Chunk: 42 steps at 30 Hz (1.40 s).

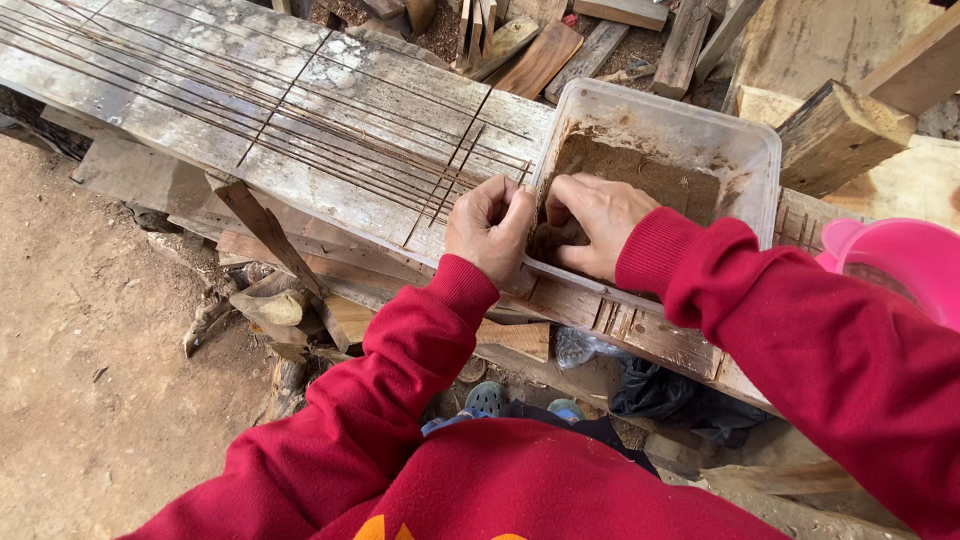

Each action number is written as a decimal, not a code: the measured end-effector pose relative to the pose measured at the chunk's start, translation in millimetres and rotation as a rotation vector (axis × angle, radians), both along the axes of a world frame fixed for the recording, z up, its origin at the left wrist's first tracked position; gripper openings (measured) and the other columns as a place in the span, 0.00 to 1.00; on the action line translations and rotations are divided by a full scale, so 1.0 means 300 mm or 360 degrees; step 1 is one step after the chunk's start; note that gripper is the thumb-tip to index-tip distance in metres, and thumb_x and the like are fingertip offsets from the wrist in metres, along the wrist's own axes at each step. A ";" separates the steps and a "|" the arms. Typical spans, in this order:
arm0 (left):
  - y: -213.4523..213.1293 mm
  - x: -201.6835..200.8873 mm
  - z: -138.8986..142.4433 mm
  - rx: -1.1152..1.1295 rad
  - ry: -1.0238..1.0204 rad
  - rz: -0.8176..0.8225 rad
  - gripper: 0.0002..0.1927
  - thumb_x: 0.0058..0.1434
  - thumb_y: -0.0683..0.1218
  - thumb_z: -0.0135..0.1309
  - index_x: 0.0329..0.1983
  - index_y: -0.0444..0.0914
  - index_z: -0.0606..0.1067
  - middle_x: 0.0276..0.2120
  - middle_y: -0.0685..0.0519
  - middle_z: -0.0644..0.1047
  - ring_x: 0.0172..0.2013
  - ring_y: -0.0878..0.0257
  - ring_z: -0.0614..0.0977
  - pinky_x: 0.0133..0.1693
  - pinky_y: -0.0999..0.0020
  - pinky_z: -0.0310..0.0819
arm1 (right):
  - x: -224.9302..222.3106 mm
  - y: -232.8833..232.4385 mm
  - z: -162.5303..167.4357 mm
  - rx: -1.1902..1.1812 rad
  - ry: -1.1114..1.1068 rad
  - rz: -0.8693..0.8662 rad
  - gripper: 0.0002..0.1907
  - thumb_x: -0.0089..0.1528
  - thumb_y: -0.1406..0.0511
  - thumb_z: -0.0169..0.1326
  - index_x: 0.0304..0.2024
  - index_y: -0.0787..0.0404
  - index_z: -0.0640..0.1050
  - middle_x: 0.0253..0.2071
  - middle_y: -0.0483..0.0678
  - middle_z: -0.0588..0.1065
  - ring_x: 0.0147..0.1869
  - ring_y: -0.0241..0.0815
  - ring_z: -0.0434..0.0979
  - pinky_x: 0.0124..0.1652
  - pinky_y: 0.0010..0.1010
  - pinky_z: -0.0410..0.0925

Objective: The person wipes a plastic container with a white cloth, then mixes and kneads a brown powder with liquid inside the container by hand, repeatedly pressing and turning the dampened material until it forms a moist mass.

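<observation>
- Tub (pixel 745 135) of clear plastic sits on the bench at about 1 o'clock in the head view, its inside caked with brown paste (pixel 640 172).
- Right hand (pixel 592 222) reaches into the tub's near corner, fingers curled down into the paste; whether it grips a lump I cannot tell.
- Left hand (pixel 488 226) is closed in a loose fist against the tub's near left rim, just at 9 o'clock of the right hand; what it pinches, if anything, is hidden.
- Both arms wear red sleeves (pixel 400 400).
- Thin sticks (pixel 300 120) lie in a row along the weathered plank (pixel 200 60), running toward 10 o'clock.
- Pink container (pixel 905 262) stands at 3 o'clock.
- Wood offcuts (pixel 540 55) lie at 12 o'clock.
</observation>
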<state>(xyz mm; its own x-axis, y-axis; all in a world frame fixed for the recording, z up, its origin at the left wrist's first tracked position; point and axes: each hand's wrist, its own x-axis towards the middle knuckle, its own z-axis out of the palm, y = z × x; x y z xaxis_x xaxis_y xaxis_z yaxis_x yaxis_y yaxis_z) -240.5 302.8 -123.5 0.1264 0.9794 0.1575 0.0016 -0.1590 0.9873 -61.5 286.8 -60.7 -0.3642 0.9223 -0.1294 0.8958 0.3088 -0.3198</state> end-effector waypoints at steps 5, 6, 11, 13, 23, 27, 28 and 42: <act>-0.003 -0.001 0.011 -0.0038 -0.0012 -0.0001 0.17 0.68 0.47 0.53 0.23 0.37 0.70 0.17 0.63 0.67 0.21 0.76 0.64 0.23 0.74 0.58 | 0.039 0.060 0.046 -0.0322 0.0324 -0.0420 0.23 0.56 0.64 0.59 0.54 0.57 0.72 0.46 0.53 0.80 0.42 0.49 0.84 0.45 0.40 0.79; -0.003 -0.002 0.012 -0.0038 -0.0006 -0.0010 0.17 0.68 0.47 0.53 0.23 0.37 0.70 0.17 0.63 0.66 0.21 0.76 0.64 0.23 0.74 0.58 | 0.062 0.069 0.049 -0.0291 0.0342 -0.0528 0.24 0.58 0.63 0.58 0.57 0.53 0.72 0.48 0.52 0.80 0.45 0.48 0.83 0.47 0.41 0.79; -0.001 -0.004 0.011 -0.0036 -0.0053 -0.0047 0.17 0.69 0.47 0.53 0.23 0.38 0.69 0.18 0.64 0.65 0.21 0.76 0.63 0.23 0.75 0.57 | 0.198 0.008 0.011 0.0231 -0.0010 0.0039 0.22 0.66 0.61 0.52 0.63 0.50 0.73 0.57 0.50 0.79 0.55 0.47 0.81 0.58 0.44 0.73; 0.000 -0.003 0.009 -0.0048 -0.0039 -0.0029 0.16 0.68 0.47 0.53 0.23 0.38 0.70 0.18 0.64 0.67 0.20 0.76 0.65 0.23 0.75 0.59 | 0.215 -0.031 -0.015 0.0622 -0.0148 0.0510 0.25 0.65 0.61 0.48 0.64 0.58 0.71 0.61 0.57 0.76 0.60 0.51 0.78 0.58 0.46 0.71; 0.000 -0.001 0.010 -0.0030 -0.0022 0.0000 0.16 0.67 0.46 0.53 0.23 0.37 0.71 0.18 0.64 0.68 0.21 0.77 0.66 0.23 0.76 0.60 | 0.188 -0.075 0.052 -0.0146 -0.0682 -0.0174 0.24 0.71 0.65 0.40 0.70 0.51 0.67 0.36 0.49 0.80 0.24 0.40 0.73 0.37 0.31 0.81; -0.002 -0.004 0.016 -0.0017 0.0042 0.0007 0.17 0.67 0.47 0.54 0.22 0.37 0.70 0.17 0.64 0.66 0.21 0.76 0.64 0.23 0.75 0.58 | 0.228 -0.055 -0.006 0.0072 -0.0259 -0.0058 0.24 0.69 0.65 0.42 0.68 0.56 0.72 0.25 0.48 0.76 0.18 0.38 0.69 0.51 0.43 0.69; -0.003 -0.003 0.018 -0.0017 0.0042 0.0011 0.17 0.67 0.47 0.54 0.22 0.37 0.70 0.17 0.64 0.66 0.21 0.76 0.63 0.23 0.75 0.58 | 0.248 -0.035 -0.012 0.0024 -0.0125 -0.0268 0.22 0.69 0.64 0.42 0.65 0.57 0.73 0.31 0.44 0.77 0.18 0.42 0.69 0.40 0.47 0.71; -0.003 0.001 0.008 -0.0042 -0.0015 0.0001 0.17 0.68 0.47 0.54 0.23 0.37 0.70 0.18 0.64 0.67 0.21 0.77 0.64 0.23 0.75 0.59 | 0.099 -0.054 0.084 0.0050 0.0172 0.0093 0.20 0.57 0.53 0.60 0.49 0.53 0.77 0.43 0.47 0.82 0.48 0.43 0.84 0.48 0.39 0.75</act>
<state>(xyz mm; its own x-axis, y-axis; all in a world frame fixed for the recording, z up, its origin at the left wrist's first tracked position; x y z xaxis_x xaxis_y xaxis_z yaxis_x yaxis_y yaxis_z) -240.3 301.8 -121.1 0.1244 0.9833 0.1327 -0.0074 -0.1328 0.9911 -31.7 270.5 -35.5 -0.4279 0.9020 -0.0579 0.8367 0.3711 -0.4027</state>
